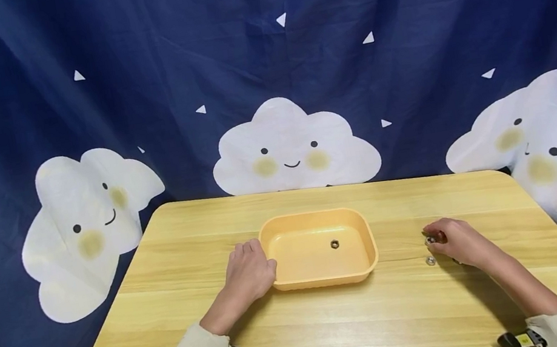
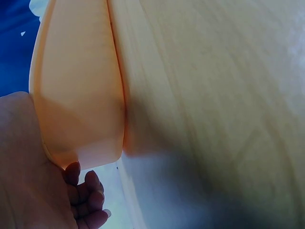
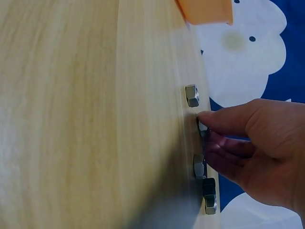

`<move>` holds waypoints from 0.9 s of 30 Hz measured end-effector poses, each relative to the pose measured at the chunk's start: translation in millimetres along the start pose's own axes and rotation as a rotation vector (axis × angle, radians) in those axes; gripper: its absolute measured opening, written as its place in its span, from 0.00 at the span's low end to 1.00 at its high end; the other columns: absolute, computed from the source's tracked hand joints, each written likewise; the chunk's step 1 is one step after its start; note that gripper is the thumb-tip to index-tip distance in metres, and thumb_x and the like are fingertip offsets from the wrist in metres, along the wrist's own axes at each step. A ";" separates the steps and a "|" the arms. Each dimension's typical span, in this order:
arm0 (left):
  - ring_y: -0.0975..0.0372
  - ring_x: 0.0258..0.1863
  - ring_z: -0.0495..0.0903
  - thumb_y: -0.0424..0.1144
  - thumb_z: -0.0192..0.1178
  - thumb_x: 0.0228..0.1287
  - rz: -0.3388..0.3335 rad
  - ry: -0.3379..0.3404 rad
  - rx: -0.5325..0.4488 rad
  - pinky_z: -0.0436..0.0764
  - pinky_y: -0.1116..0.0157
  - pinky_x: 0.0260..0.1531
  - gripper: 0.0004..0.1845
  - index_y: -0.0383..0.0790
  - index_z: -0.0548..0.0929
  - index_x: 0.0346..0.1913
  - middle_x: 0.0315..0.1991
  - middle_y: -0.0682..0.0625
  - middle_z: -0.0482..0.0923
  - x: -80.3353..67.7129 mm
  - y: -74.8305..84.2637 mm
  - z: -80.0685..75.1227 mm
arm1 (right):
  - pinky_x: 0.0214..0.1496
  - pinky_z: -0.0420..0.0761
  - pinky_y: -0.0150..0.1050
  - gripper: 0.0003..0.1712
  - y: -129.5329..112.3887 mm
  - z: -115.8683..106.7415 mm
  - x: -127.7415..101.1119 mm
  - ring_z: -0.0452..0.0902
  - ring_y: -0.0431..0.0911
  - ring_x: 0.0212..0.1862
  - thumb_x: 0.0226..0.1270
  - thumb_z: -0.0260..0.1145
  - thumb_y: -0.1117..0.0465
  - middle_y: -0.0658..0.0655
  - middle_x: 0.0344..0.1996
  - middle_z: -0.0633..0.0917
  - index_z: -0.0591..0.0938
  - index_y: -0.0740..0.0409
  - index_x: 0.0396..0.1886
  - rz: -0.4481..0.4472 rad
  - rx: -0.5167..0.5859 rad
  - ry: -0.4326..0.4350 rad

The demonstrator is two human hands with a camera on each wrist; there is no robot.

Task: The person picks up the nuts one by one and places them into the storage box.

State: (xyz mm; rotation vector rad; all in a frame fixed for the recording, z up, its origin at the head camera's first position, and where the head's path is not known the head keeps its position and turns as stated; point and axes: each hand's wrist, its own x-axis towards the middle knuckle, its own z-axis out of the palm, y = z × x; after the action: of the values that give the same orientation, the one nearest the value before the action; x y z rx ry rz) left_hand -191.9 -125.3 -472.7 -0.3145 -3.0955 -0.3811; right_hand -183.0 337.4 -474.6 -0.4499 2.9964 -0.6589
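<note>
My left hand (image 1: 250, 270) grips the left end of a shallow orange plastic tray (image 1: 324, 282), thumb at the near corner. In the left wrist view, curled fingers (image 2: 88, 202) show beside the tray's outer wall (image 2: 81, 90). One metal hex nut (image 1: 334, 244) lies inside the tray, right of its middle. Over to the right, my right hand (image 1: 458, 240) pinches another hex nut (image 3: 202, 126) between thumb and fingertips, low at the tabletop. A loose nut (image 1: 430, 260) lies just nearer than those fingertips.
Several more nuts (image 3: 199, 166) stand in a rough row on the wooden table (image 1: 306, 340) around the right hand, partly hidden by it in the head view. A dark blue curtain (image 1: 247, 50) with white clouds hangs behind the table's far edge.
</note>
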 end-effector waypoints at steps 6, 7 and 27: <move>0.52 0.32 0.63 0.43 0.50 0.68 -0.001 -0.001 0.001 0.63 0.61 0.37 0.12 0.36 0.69 0.36 0.31 0.46 0.66 0.5 -1.1 0.8 | 0.42 0.81 0.48 0.16 -0.7 -1.0 0.2 0.81 0.49 0.39 0.63 0.73 0.63 0.56 0.35 0.87 0.87 0.68 0.47 0.012 -0.005 0.002; 0.52 0.32 0.63 0.43 0.50 0.68 -0.003 -0.002 0.002 0.63 0.61 0.37 0.12 0.36 0.69 0.36 0.31 0.46 0.66 0.6 -1.3 1.0 | 0.42 0.82 0.50 0.16 -0.3 -1.4 0.3 0.82 0.50 0.39 0.62 0.74 0.63 0.58 0.35 0.88 0.87 0.69 0.47 0.015 -0.008 0.003; 0.52 0.32 0.63 0.43 0.50 0.68 -0.005 0.000 0.011 0.63 0.60 0.37 0.12 0.35 0.69 0.36 0.31 0.45 0.66 0.4 -1.6 0.8 | 0.35 0.77 0.37 0.13 3.8 -3.2 1.8 0.80 0.41 0.35 0.62 0.75 0.62 0.52 0.32 0.89 0.88 0.65 0.43 0.037 0.014 -0.007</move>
State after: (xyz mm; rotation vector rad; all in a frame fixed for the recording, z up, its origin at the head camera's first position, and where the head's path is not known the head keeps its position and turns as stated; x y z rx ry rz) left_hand -192.6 -126.5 -473.8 -0.3058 -3.0978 -0.3633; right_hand -186.1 341.5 -473.2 -0.3937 2.9835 -0.6731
